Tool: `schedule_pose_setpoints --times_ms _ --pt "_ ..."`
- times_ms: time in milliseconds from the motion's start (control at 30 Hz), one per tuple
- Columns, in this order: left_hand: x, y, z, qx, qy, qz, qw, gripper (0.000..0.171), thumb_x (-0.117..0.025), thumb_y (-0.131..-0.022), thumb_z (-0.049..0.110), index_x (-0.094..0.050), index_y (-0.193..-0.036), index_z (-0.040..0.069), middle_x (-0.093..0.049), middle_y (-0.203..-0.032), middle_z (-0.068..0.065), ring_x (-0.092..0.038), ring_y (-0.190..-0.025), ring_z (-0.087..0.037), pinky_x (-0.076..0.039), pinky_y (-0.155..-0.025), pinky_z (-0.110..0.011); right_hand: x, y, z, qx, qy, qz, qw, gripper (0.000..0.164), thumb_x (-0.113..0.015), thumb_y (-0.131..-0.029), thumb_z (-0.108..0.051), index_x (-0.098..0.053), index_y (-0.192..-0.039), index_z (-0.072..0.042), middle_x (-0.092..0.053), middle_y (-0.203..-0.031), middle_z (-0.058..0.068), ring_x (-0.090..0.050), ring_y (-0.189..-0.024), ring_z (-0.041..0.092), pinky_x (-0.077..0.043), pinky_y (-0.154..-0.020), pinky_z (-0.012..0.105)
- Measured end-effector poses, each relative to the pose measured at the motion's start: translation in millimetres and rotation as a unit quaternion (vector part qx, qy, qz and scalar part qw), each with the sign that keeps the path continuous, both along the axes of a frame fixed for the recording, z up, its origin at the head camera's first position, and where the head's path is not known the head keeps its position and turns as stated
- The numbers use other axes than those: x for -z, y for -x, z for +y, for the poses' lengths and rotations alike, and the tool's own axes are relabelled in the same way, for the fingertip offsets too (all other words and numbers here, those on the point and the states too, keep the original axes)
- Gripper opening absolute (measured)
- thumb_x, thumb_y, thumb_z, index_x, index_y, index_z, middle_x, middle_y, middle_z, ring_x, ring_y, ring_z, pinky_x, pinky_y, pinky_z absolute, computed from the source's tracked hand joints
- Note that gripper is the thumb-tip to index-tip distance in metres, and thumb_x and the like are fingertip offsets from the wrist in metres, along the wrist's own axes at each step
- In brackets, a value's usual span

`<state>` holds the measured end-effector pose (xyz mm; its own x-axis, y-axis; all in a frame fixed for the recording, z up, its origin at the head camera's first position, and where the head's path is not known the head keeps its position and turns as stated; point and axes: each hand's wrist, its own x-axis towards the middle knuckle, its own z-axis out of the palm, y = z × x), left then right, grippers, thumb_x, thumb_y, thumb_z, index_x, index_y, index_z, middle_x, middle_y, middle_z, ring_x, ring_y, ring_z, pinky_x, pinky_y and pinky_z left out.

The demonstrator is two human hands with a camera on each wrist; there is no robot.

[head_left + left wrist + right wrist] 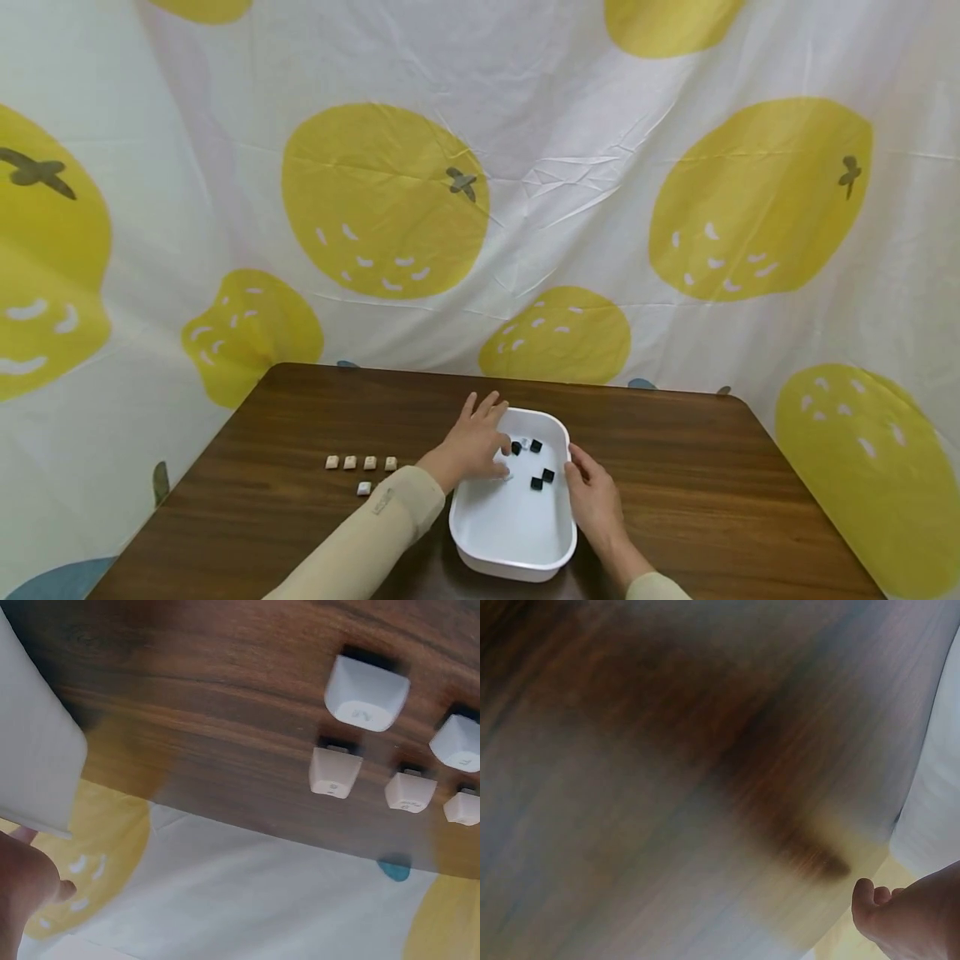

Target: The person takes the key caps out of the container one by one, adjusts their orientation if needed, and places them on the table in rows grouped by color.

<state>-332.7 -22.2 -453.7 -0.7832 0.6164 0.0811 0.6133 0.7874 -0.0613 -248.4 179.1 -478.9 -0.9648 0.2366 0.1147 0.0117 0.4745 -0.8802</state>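
Note:
A white rectangular tray (517, 537) stands on the table with several black keycaps (536, 483) and a clear-looking piece (525, 444) inside. Over its left side reaches my left hand (472, 446), thumb and index finger apart above the tray floor. A small pale piece (508, 477) lies by the thumb tip; the hand partly hides it. At the right wall, my right hand (596, 500) grips the tray's rim. Left of the tray, beige keycaps (350, 462) form a row, with a white keycap (363, 488) in front. The left wrist view shows white keycaps (367, 694) with printed legends.
The dark wooden table (697, 483) extends on both sides of the tray. A white cloth with yellow lemons (386, 200) hangs behind its far edge. My left sleeve (360, 533) crosses the table in front of the keycaps and hides part of that area.

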Motion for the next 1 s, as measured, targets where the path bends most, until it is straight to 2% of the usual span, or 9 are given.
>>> schedule_pose_setpoints --times_ms 100,267,400,433,500,567,733,1000 --pt "0.3 -2.3 3.2 0.010 0.016 0.016 0.9997 0.021 -0.079 -0.080 0.049 -0.075 -0.095 0.036 -0.035 -0.157 -0.011 -0.015 -0.150 -0.032 -0.008 -0.118 -0.057 -0.4 0.4 -0.2 -0.002 0.003 -0.003 1.000 0.042 -0.049 -0.103 -0.016 -0.052 -0.141 0.001 -0.055 -0.137 0.025 -0.052 -0.127 0.039 -0.042 -0.104 0.053" --pt "1.7 -5.3 7.1 0.020 0.053 0.035 0.9978 0.020 -0.078 -0.083 0.042 -0.076 -0.103 0.040 -0.035 -0.157 -0.010 -0.016 -0.149 -0.033 -0.010 -0.118 -0.057 0.6 1.3 -0.2 -0.003 0.004 -0.003 1.000 0.042 -0.049 -0.103 -0.016 -0.052 -0.141 0.001 -0.055 -0.137 0.025 -0.051 -0.127 0.039 -0.041 -0.104 0.053" --pt "3.8 -4.7 8.4 0.021 0.074 0.048 0.9959 0.007 -0.077 -0.083 0.045 -0.075 -0.088 0.040 -0.035 -0.157 -0.009 -0.016 -0.149 -0.033 -0.011 -0.118 -0.057 0.8 1.0 0.5 -0.003 0.003 -0.003 1.000 0.042 -0.049 -0.103 -0.016 -0.052 -0.141 0.001 -0.055 -0.137 0.025 -0.051 -0.127 0.039 -0.042 -0.104 0.053" --pt "4.3 -4.1 8.5 0.021 0.077 0.049 0.9956 0.009 -0.077 -0.082 0.048 -0.074 -0.083 0.039 -0.035 -0.157 -0.009 -0.015 -0.150 -0.033 -0.011 -0.118 -0.057 0.9 1.0 0.7 -0.003 0.001 -0.001 1.000 0.042 -0.049 -0.103 -0.016 -0.052 -0.141 0.001 -0.055 -0.137 0.025 -0.052 -0.127 0.039 -0.042 -0.104 0.053" --pt "4.9 -3.3 8.4 0.020 0.074 0.047 0.9960 0.017 -0.077 -0.080 0.052 -0.070 -0.076 0.037 -0.035 -0.157 -0.010 -0.015 -0.150 -0.033 -0.009 -0.118 -0.056 0.9 0.9 0.7 -0.003 0.000 0.001 1.000 0.042 -0.049 -0.103 -0.016 -0.052 -0.141 0.001 -0.056 -0.136 0.025 -0.052 -0.126 0.039 -0.042 -0.103 0.053" --pt "5.3 -3.3 8.1 0.020 0.070 0.044 0.9964 0.021 -0.078 -0.078 0.056 -0.069 -0.079 0.037 -0.035 -0.157 -0.010 -0.014 -0.150 -0.032 -0.009 -0.118 -0.056 1.0 0.9 0.6 -0.003 -0.001 0.003 1.000 0.042 -0.050 -0.103 -0.016 -0.052 -0.141 0.001 -0.056 -0.136 0.025 -0.052 -0.126 0.039 -0.042 -0.103 0.053" --pt "5.8 -5.1 6.5 0.027 0.062 0.043 0.9968 0.027 -0.081 -0.076 0.051 -0.075 -0.100 0.040 -0.034 -0.157 -0.010 -0.015 -0.150 -0.033 -0.009 -0.118 -0.057 0.5 0.6 0.0 -0.002 0.000 0.002 1.000 0.042 -0.050 -0.103 -0.016 -0.052 -0.140 0.001 -0.056 -0.135 0.025 -0.052 -0.126 0.039 -0.042 -0.103 0.053" --pt "7.2 -6.4 6.3 0.035 0.060 0.058 0.9959 0.016 -0.079 -0.079 0.048 -0.077 -0.092 0.039 -0.037 -0.155 -0.010 -0.017 -0.149 -0.035 -0.012 -0.117 -0.057 0.8 0.7 -0.1 -0.001 0.001 0.001 1.000 0.042 -0.049 -0.103 -0.015 -0.052 -0.141 0.001 -0.056 -0.136 0.025 -0.052 -0.126 0.039 -0.041 -0.103 0.054"
